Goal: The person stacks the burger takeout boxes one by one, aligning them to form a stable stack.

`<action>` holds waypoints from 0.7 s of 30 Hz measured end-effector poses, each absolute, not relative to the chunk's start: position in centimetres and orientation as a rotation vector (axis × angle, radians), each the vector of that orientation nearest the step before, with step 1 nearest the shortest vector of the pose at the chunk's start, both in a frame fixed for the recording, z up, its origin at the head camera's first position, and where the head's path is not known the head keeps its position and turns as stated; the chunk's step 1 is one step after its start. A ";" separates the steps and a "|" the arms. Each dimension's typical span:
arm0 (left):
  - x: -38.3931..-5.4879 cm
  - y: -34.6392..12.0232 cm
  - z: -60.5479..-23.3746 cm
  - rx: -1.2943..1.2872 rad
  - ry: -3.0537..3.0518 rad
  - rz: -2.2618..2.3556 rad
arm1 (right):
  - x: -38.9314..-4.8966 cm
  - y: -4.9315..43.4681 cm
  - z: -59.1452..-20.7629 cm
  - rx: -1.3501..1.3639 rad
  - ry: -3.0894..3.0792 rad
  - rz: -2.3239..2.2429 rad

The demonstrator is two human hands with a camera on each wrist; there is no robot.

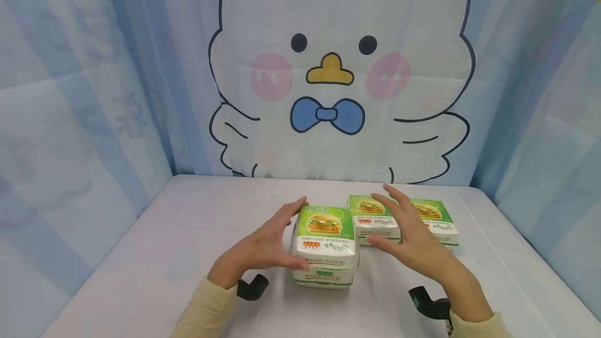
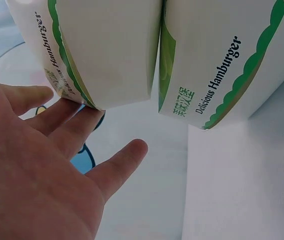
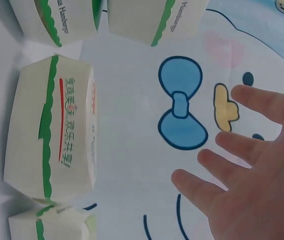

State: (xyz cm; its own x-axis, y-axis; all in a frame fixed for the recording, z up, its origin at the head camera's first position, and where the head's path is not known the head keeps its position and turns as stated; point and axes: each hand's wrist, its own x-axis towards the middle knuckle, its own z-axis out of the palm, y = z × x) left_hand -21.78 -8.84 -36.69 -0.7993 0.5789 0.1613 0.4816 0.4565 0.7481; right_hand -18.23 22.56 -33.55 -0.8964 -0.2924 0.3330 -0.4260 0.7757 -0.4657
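Two hamburger boxes stand stacked near the table's middle, green and white with a burger picture on the lid. My left hand [image 1: 258,246] holds the upper hamburger box [image 1: 326,233] at its left side, thumb at the front and fingers toward the back corner. In the left wrist view, some fingertips pass behind that box's edge. Beneath it sits the lower hamburger box [image 1: 324,278]. To the stack's right, my right hand [image 1: 418,241] hovers with fingers spread, holding nothing. In the right wrist view its fingers stand apart from the boxes.
Behind and right of the stack, two more hamburger boxes, a nearer-to-stack one [image 1: 375,220] and a right one [image 1: 434,223], sit side by side, partly covered by my right hand in the head view. A printed curtain [image 1: 328,145] hangs behind the white table [image 1: 211,207].
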 end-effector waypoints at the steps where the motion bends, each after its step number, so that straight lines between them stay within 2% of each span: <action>1: -21.8 -8.9 -36.7 0.939 2.590 1.262 | -18.3 22.9 -33.5 0.550 -2.729 0.792; 21: -21.7 -8.8 -36.6 0.921 2.634 1.207 | -19.5 29.3 -34.4 0.305 -2.781 0.844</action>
